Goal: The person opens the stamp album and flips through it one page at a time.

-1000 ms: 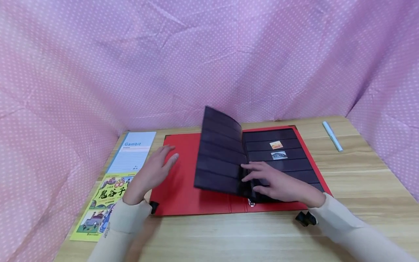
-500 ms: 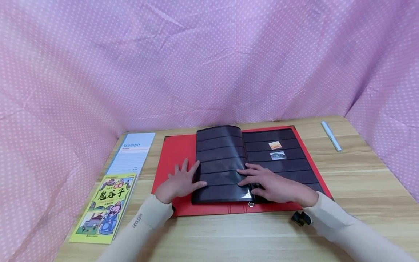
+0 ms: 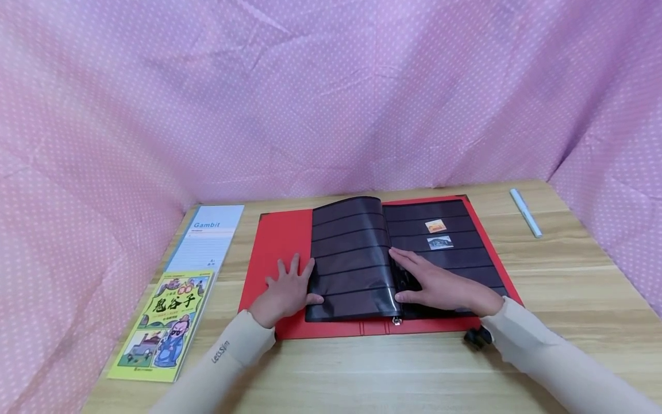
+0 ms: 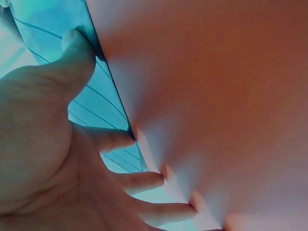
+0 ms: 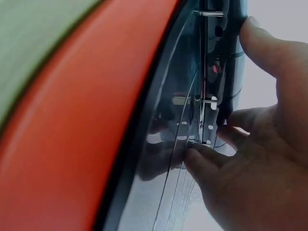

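Note:
A red stamp album point(image 3: 284, 241) lies opened out on the table, with a black leaf point(image 3: 349, 253) of strip pockets turned over its left cover. My left hand point(image 3: 284, 290) rests spread at that leaf's left edge; in the left wrist view the thumb point(image 4: 77, 53) lies on the leaf and the other fingertips touch the red cover. My right hand point(image 3: 437, 284) lies near the ring spine, its fingers touching the leaves there. Metal rings point(image 5: 210, 101) show in the right wrist view. On the right leaf sit an orange stamp point(image 3: 435, 226) and a grey stamp point(image 3: 440, 242).
Left of the album lie a white notepad point(image 3: 212, 236) marked Gambit and a yellow comic-style book point(image 3: 165, 328). A light blue pen point(image 3: 526, 213) lies at the back right of the table point(image 3: 362, 374). A pink dotted cloth point(image 3: 331, 103) hangs behind.
The lifted black leaf has come down to the left. My left hand has moved right onto its edge, and my right hand has shifted slightly right along the spine.

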The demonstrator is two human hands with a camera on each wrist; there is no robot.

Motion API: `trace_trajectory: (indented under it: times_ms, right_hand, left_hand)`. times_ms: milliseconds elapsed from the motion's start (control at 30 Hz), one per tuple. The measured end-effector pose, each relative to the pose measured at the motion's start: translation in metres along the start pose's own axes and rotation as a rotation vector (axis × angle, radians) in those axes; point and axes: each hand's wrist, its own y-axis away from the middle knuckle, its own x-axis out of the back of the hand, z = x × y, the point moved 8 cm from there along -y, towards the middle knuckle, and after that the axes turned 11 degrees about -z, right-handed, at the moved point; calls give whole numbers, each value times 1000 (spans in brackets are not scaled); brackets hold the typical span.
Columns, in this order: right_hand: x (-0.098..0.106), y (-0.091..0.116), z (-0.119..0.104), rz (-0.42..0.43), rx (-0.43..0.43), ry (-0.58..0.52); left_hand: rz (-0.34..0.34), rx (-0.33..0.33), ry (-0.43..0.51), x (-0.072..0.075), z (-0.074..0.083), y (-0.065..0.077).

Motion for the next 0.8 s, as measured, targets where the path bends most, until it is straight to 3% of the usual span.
trace_trajectory:
  times_ms: [300,667,800]
  right_hand:
    - [2,-7,-16,51,-27,32]
    - [-5,-21,-37,59,-50,169]
    - [-11,-26,-40,35,-64,203]
  left_hand:
    - [5,-12,91,4,-10,2]
    - [84,-75,119,7,-25,13]
    - [66,-13,114,4,-38,15]
